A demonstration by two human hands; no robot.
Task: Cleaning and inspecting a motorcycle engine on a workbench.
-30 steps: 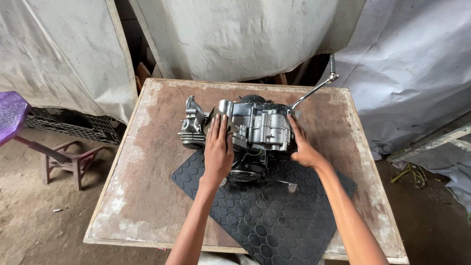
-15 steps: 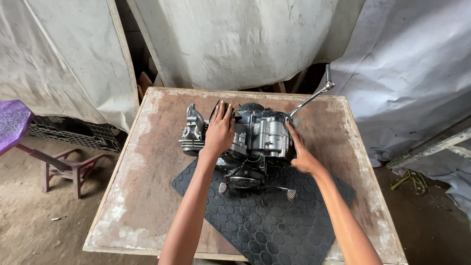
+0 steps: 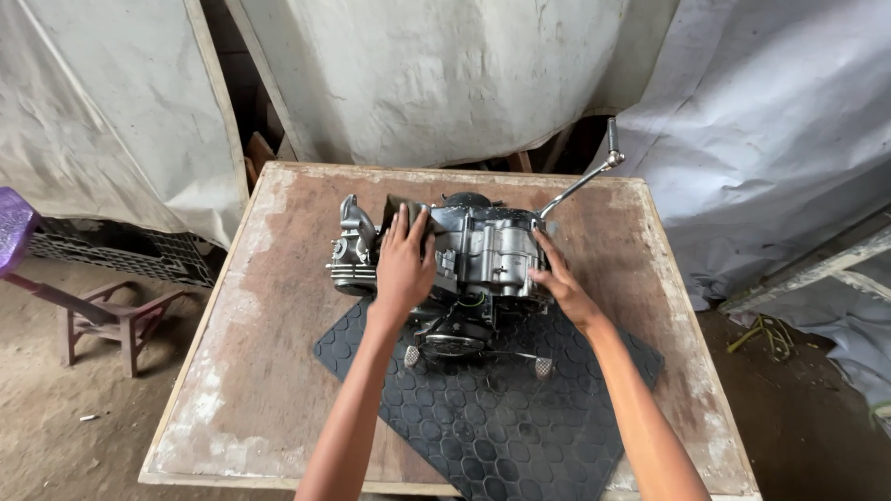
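A grey metal motorcycle engine stands on a worn wooden table, its near side over a black rubber mat. My left hand lies on top of the engine's left part, fingers wrapped over it. My right hand presses against the engine's right side. A long kick lever sticks up and to the right from the engine. A gear pedal with two rubber ends juts out toward me under the engine.
Grey tarpaulin sheets hang behind and to the right of the table. A small wooden stool and a purple one stand on the dirt floor at left, by a black crate.
Both hands have shifted slightly away from me along the engine; my left hand went from the engine's near face to its top. The engine looks turned a little.
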